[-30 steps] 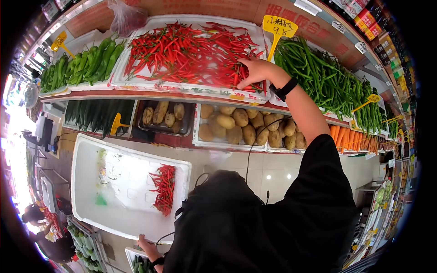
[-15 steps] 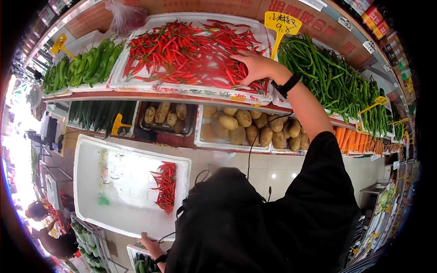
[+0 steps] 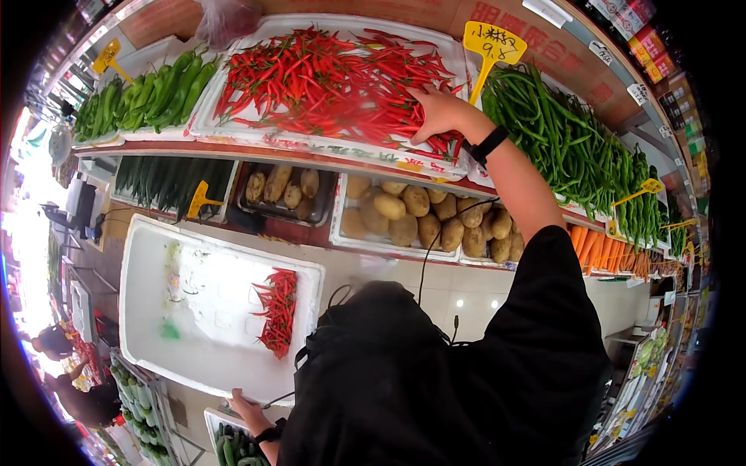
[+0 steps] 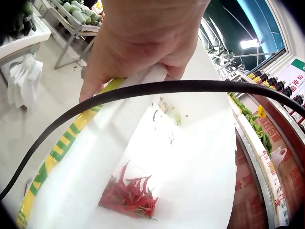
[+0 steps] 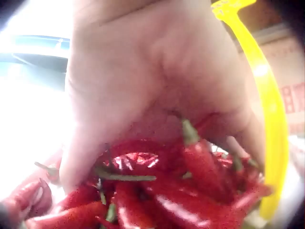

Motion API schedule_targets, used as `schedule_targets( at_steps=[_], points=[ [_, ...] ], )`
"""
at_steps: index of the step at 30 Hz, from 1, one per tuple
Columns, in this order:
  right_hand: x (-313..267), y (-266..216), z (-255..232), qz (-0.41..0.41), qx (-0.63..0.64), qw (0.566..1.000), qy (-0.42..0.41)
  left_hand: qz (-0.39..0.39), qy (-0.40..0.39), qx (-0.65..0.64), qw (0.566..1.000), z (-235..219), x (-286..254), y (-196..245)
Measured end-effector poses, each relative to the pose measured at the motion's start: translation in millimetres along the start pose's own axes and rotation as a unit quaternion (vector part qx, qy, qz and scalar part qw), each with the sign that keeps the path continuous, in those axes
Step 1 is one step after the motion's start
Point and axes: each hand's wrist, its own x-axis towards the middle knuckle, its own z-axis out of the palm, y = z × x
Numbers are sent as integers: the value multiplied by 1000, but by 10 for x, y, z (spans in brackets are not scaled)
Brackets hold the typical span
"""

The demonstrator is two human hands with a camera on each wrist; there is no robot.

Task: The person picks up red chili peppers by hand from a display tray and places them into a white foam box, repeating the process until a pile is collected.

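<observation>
At the right end of a pile of red chilies [image 3: 299, 78] in a white foam tray [image 3: 311, 141], my right hand [image 3: 452, 115] reaches down with thumb and fingers around a bunch. In the right wrist view, chilies [image 5: 186, 195] fill the space under the palm, and the fingertips are hidden among them. My left hand [image 3: 245, 410] grips the near rim of a white foam box [image 3: 217, 353], thumb and fingers on either side of its wall [image 4: 138, 95]. Inside that box, a small heap of red chilies [image 3: 278, 311] lies against the right end.
A yellow price sign [image 3: 494, 45] stands right beside my right hand. Long green peppers [image 3: 544, 140] lie to the right, thicker ones [image 3: 167, 93] to the left. Potatoes [image 3: 427, 225] sit on the shelf below. A black cable [image 4: 181, 87] crosses before my left hand.
My right hand stays in the same end of the chili pile, its fingers shifting slightly. The left hand keeps its hold on the box rim. The view has shifted a little.
</observation>
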Motion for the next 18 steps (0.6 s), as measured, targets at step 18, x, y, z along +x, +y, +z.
schedule_targets(
  at_steps=[18],
  points=[
    [-64,-102,87,-65,16,997,49,32,31,-12,999,151,-268,426]
  ],
)
